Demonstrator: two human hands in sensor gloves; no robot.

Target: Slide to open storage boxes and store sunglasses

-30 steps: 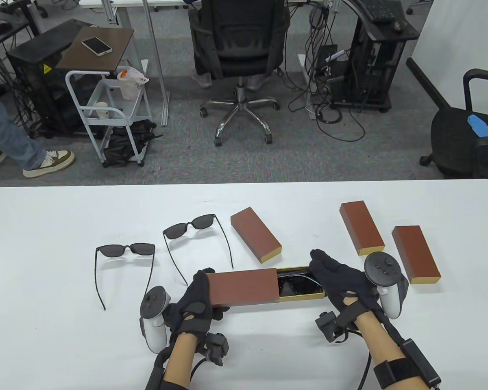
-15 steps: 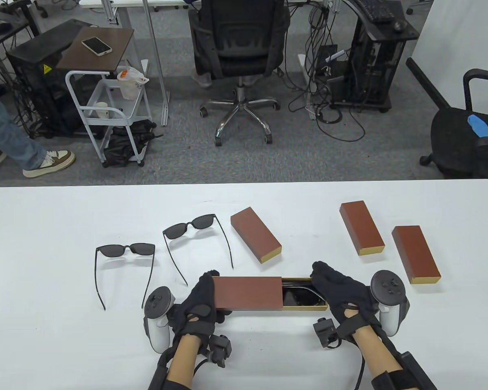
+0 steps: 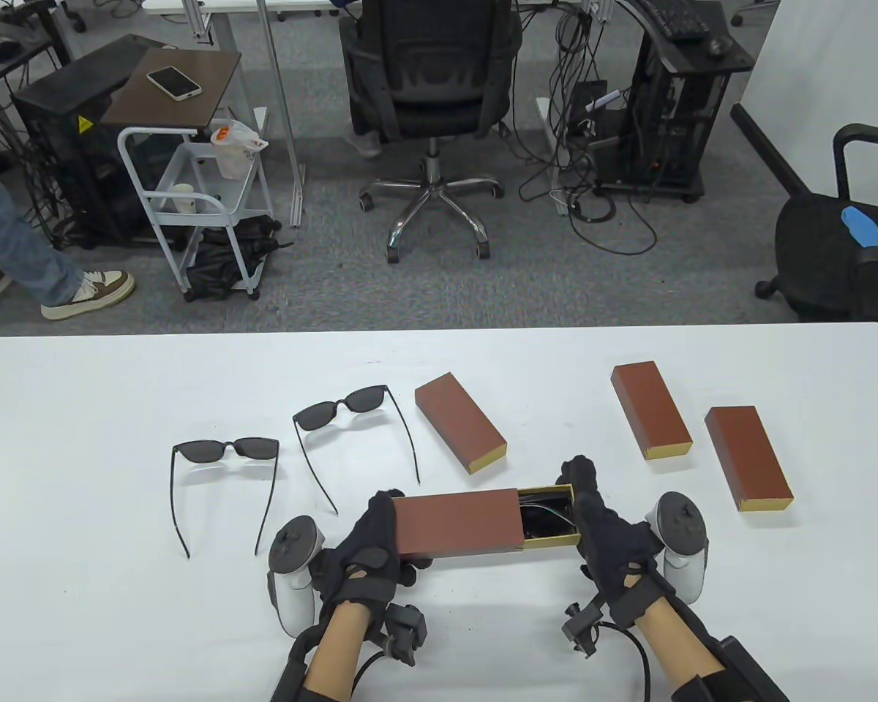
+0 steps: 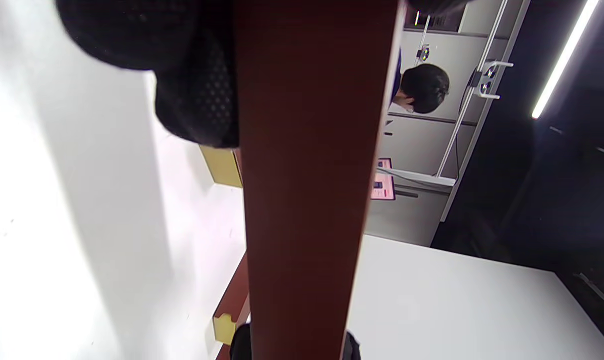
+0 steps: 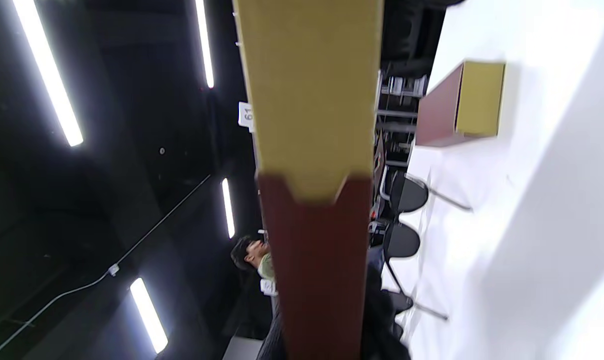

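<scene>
Now left hand (image 3: pixel 366 545) grips the brown sleeve (image 3: pixel 457 523); right hand (image 3: pixel 607 530) clasps its gold drawer (image 3: pixel 556 540).

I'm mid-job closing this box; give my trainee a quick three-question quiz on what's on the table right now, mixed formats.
1. True or false: the gold inner tray of the brown sliding storage box between the hands is fully pushed in.
2. How many pairs of dark sunglasses lie unfolded on the white table, outside any box? A) one B) two C) three
3. Fill in: the left hand has its grip on the brown sleeve, while the right hand is at the ____ end.

Key
1. False: part of the tray still sticks out, with dark sunglasses inside.
2. B: the left pair and the middle pair.
3. Tray.
</scene>
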